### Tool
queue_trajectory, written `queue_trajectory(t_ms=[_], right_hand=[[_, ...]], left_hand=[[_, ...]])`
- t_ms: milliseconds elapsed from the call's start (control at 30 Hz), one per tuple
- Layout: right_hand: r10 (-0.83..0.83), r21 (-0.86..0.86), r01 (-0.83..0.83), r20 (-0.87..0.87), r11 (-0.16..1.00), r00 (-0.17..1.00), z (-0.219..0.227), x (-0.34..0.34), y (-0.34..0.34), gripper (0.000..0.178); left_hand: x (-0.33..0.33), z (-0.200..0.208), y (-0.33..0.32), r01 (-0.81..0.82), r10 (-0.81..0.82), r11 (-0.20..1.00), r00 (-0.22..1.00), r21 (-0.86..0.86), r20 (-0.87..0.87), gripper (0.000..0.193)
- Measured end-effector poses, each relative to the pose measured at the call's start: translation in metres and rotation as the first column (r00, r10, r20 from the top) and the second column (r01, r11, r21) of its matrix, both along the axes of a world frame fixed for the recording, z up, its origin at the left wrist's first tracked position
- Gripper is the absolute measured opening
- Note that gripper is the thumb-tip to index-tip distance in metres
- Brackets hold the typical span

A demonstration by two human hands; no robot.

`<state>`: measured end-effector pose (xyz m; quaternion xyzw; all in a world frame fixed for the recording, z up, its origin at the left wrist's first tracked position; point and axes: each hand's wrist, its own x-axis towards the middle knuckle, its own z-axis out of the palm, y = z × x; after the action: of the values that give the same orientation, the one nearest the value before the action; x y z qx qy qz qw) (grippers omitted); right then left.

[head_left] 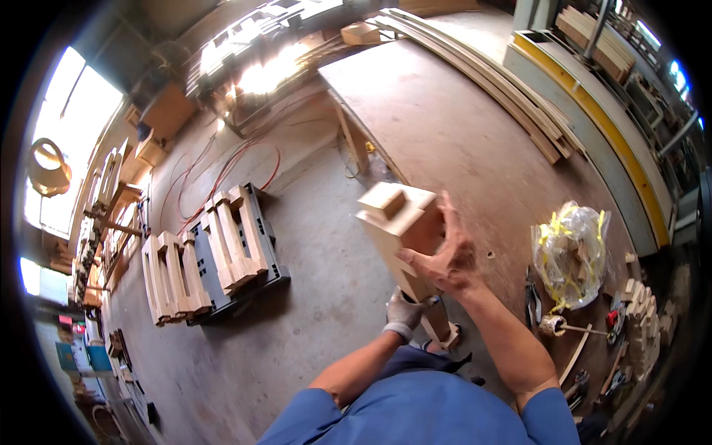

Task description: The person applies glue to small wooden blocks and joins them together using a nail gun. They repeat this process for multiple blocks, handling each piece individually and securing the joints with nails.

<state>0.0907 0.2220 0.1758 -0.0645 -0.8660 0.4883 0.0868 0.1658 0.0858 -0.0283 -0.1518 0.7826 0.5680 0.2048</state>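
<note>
A pale wooden piece (393,245) with a block-like stepped end stands tilted in front of me, beside the edge of the workbench (460,126). My right hand (451,256), bare, grips its upper part from the right, with the thumb across the near face and the fingers on the far side. Lower down, my gloved left hand (404,311) is closed around the piece; its fingers are partly hidden. Below that hand the wood continues toward the floor near my feet.
Left, a dark plastic pallet (199,256) carries several slatted wooden parts (237,241). A red hose (241,152) curls behind it. On the bench lie a clear plastic bag (575,256) with yellow strands, pliers (532,300), long boards (489,85) and stacked wood blocks (639,319).
</note>
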Motion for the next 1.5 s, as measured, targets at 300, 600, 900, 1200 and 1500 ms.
queue_trajectory(t_ms=[300,600,900,1200,1500], right_hand=[[0.127,0.278,-0.126,0.013,0.952,0.992,-0.018,0.092,0.078,0.08],[0.047,-0.436,0.045,0.197,0.899,0.979,-0.009,0.168,0.121,0.109],[-0.059,0.146,0.025,0.236,0.989,0.97,0.043,0.159,0.076,0.105],[0.081,0.316,-0.094,0.055,0.944,0.995,-0.005,0.105,0.037,0.086],[0.216,0.418,-0.244,0.115,0.875,0.97,-0.085,0.072,0.047,0.086]], left_hand=[[-0.056,0.023,-0.049,-0.386,0.28,0.832,0.912,0.399,0.299,0.06],[-0.062,-0.019,-0.053,-0.652,0.097,0.463,0.71,0.6,0.697,0.08],[0.002,-0.049,-0.021,-0.734,0.045,0.458,0.582,0.501,0.812,0.086],[0.02,-0.043,0.025,-0.624,-0.159,0.403,0.672,0.669,0.723,0.068],[0.011,-0.08,0.025,-0.651,-0.325,0.262,0.635,0.712,0.7,0.032]])
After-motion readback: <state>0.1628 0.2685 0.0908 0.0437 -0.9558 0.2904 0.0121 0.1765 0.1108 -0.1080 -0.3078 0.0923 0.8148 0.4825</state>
